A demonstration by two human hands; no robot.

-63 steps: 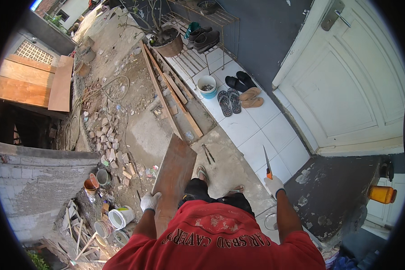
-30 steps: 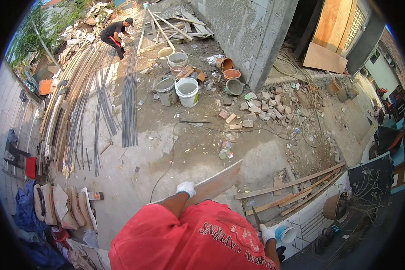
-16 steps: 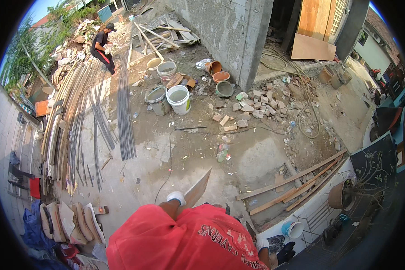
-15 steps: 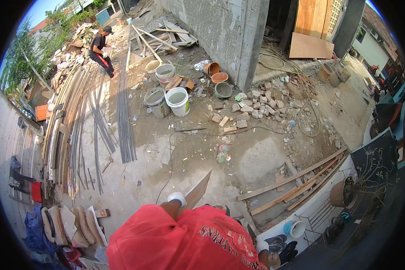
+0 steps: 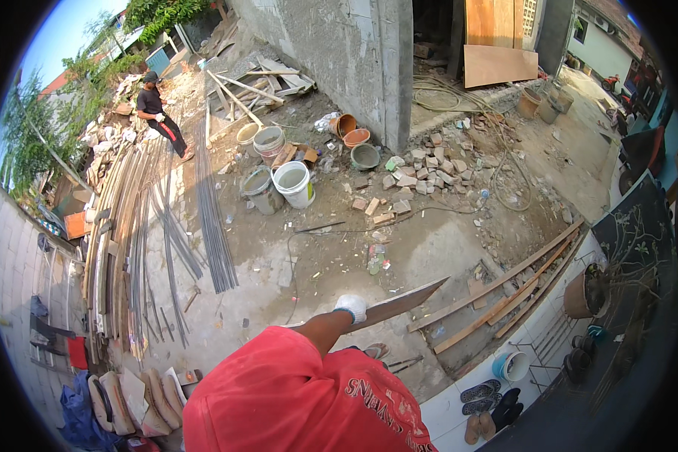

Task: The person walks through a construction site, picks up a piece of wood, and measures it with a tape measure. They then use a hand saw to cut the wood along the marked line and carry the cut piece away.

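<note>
My left hand (image 5: 351, 306), in a white work glove, is closed on the top edge of a long wooden plank (image 5: 399, 303). The plank is held in front of my body and stretches to the right; its near-left end goes out of sight behind my forearm. My red shirt (image 5: 279, 384) covers much of the lower middle. My right hand does not show. Below the plank a sandalled foot (image 5: 377, 351) stands on the concrete.
Long boards (image 5: 497, 282) lie on the ground at right, next to a tiled step with sandals (image 5: 481, 395) and a pail (image 5: 512, 366). Ahead are buckets (image 5: 294, 184), broken bricks (image 5: 433, 169) and a cable. Steel bars (image 5: 212, 226) lie at left, with a person (image 5: 158, 117) beyond.
My left hand has moved to the right with the plank, which has swung from pointing away to lying more crosswise. My right hand has left the view. The far person stands more upright.
</note>
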